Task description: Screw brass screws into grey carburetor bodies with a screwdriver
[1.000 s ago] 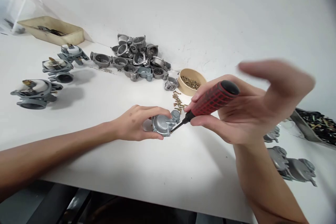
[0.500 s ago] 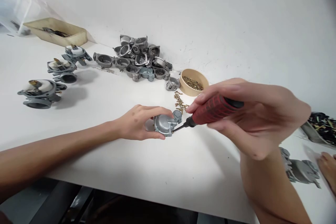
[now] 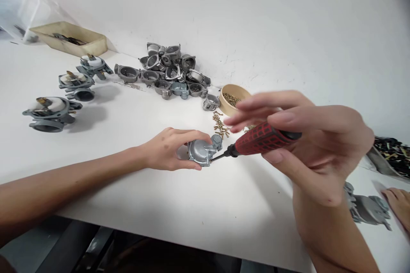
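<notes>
My left hand (image 3: 174,148) grips a grey metal carburetor (image 3: 200,152) low over the white table, its rounded bowl facing up. In my right hand (image 3: 307,145) is a screwdriver (image 3: 261,140) with a red and black handle, pinched between thumb and index finger while the other fingers are lifted away. The screwdriver's tip meets a brass screw at the carburetor's near right corner. Just beyond the carburetor, several loose brass screws (image 3: 219,127) lie on the table. A round tan tub (image 3: 224,104) of screws stands behind them, partly hidden by my right fingers.
Grey float bowls (image 3: 173,72) are heaped against the wall. Carburetors with white floats (image 3: 51,108) stand at left, before a yellowish tray (image 3: 96,47). At right are another carburetor (image 3: 368,209), a co-worker's hand (image 3: 399,204) and a bin of dark parts (image 3: 392,153).
My right fingers have loosened and spread on the screwdriver handle, which appears turned. The tip stays at the same corner. My left hand and the carburetor have hardly moved.
</notes>
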`<state>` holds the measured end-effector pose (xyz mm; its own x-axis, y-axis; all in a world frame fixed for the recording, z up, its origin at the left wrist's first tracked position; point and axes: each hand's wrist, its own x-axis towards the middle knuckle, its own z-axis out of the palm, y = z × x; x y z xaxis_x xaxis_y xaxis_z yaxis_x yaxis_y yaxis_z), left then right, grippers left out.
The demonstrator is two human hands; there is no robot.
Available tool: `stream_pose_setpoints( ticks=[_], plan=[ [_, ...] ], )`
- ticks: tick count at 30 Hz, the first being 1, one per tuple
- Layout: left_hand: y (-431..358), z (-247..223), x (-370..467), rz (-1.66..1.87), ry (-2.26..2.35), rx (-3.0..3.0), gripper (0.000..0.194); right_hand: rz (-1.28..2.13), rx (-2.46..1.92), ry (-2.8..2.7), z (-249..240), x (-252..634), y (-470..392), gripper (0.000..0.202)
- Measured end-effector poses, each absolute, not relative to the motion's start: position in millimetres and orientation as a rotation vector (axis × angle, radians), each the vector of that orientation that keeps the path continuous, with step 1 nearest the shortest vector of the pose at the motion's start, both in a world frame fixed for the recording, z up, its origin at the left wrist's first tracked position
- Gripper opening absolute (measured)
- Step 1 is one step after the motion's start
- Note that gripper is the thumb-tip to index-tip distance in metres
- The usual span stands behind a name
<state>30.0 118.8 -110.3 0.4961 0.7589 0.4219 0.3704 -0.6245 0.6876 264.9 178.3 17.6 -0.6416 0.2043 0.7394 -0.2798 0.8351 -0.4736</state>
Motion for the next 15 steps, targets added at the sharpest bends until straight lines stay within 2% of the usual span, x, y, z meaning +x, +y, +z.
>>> stream_pose_setpoints(
  ticks=[5,8,12,15],
  plan=[
    [119.4,-109.7,30.3,0.975,0.920,2.211,0.051,0.482,0.094,-2.077,18.9,262.5,179.5,0.058],
    [119.1,-109.8,30.1,0.983,0.920,2.216,0.052,0.528,0.019,-2.120,20.0,261.4,176.4,0.048],
    [118.7,-112.2,29.4,0.987,0.924,2.223,0.052,0.494,-0.007,-2.088,18.0,263.0,171.6,0.062],
    [119.0,-114.1,29.4,0.982,0.929,2.222,0.051,0.568,0.006,-2.108,16.2,264.4,171.5,0.055]
  ],
)
